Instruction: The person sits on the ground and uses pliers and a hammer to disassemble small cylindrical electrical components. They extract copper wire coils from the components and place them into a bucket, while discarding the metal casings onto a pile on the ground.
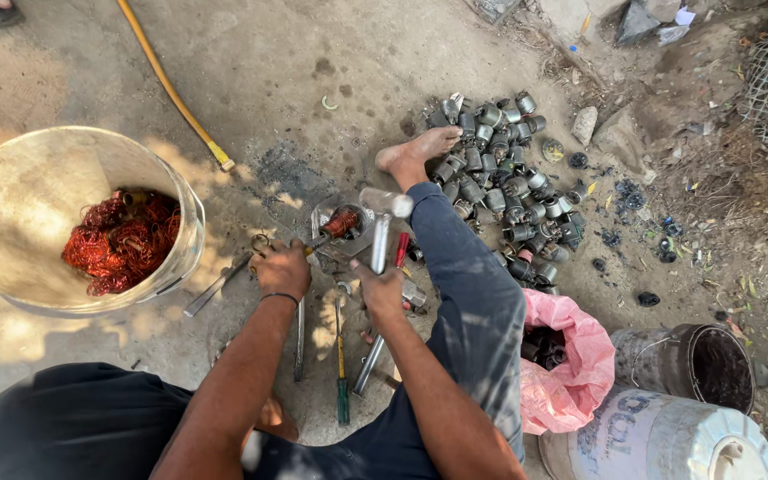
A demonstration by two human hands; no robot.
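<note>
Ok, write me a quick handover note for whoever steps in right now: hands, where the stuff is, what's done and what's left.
Left hand: grips a metal tool against the copper-wound part on the ground.
Right hand: holds the hammer by its handle, head raised above that part.
Done: red copper wire lies in the pale bucket on the left.
Left: a pile of grey metal parts by the foot, more in the pink bag.
Spare screwdriver lies between the arms.
</note>
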